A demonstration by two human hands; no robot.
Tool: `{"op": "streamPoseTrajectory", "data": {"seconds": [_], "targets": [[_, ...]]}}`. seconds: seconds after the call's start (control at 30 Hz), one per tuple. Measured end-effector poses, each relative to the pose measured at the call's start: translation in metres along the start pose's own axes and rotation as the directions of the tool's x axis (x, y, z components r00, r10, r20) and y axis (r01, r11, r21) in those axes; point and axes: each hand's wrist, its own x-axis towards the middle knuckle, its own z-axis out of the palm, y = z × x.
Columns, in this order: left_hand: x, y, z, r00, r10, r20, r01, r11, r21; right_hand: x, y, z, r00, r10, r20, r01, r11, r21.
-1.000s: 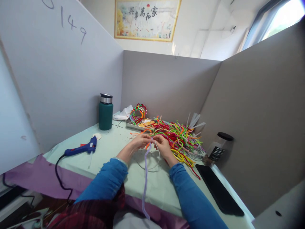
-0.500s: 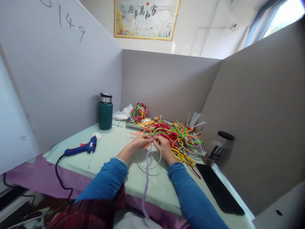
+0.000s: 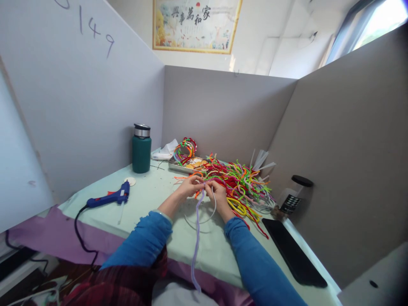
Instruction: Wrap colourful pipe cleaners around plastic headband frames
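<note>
Fingertips of both hands meet above the table. My left hand [image 3: 191,187] pinches the upper end of a lilac pipe cleaner [image 3: 196,238], whose long tail hangs down toward my lap. My right hand [image 3: 216,192] is closed on a thin white ring [image 3: 214,209], close against the same lilac end. The ring hangs below the fingers, over the tabletop. Exactly how the pipe cleaner meets the ring is hidden by my fingertips. Just behind my hands spreads a heap of colourful pipe cleaners [image 3: 242,180].
A metal tray [image 3: 178,166] with small pieces and colourful rings [image 3: 185,151] stands behind. On the left are a green bottle [image 3: 141,151] and a blue glue gun [image 3: 110,199] with its cord. A black phone-like slab [image 3: 293,253] and a lidded jar [image 3: 291,197] lie right. Partitions surround the table.
My left fingers have shifted slightly at the pinch point, and the ring has swung a little. The lilac tail hangs almost as before. Nothing was let go.
</note>
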Motion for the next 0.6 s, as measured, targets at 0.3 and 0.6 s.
{"op": "streamPoseTrajectory", "data": {"seconds": [0.3, 0.6], "targets": [[0.005, -0.005, -0.003, 0.999, 0.027, -0.034, -0.029, 0.998, -0.059, 0.001, -0.014, 0.001, 0.975, 0.206, 0.079, -0.219, 0.943, 0.250], [0.003, -0.001, -0.005, 0.997, -0.073, -0.012, 0.069, 0.981, -0.180, -0.006, -0.014, 0.001, 0.922, 0.186, 0.340, -0.286, 0.918, 0.273]]}}
